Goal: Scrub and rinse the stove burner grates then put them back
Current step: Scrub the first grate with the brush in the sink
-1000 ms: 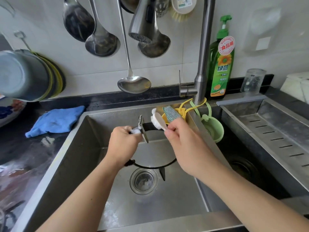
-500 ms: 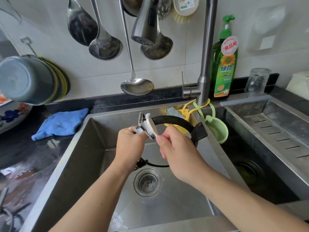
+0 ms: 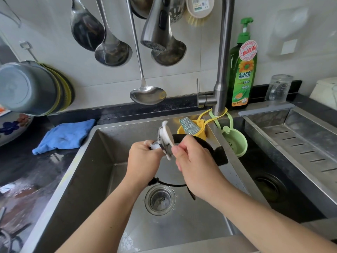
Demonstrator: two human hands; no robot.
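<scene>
A black round burner grate (image 3: 209, 147) is held upright over the steel sink (image 3: 87, 172). My left hand (image 3: 144, 157) grips one foamy prong of the grate at its upper left. My right hand (image 3: 197, 168) holds a white scrub brush (image 3: 166, 136) whose head lies against that soapy prong. The grate's lower ring (image 3: 171, 184) shows below my hands, above the drain (image 3: 160, 199). The faucet's spray head (image 3: 155, 30) hangs above; no water runs.
Ladles hang on the wall behind. A green dish soap bottle (image 3: 242, 70) stands by the faucet. Yellow (image 3: 191, 130) and green (image 3: 235, 141) strainer baskets hang at the sink's back right. A blue cloth (image 3: 63, 136) lies left on the wet counter. A drain tray (image 3: 300, 143) sits right.
The grate has been tilted up and turned, so its black ring and a prong now show on the right. The brush has moved along the foamy prong. My view has shifted slightly closer.
</scene>
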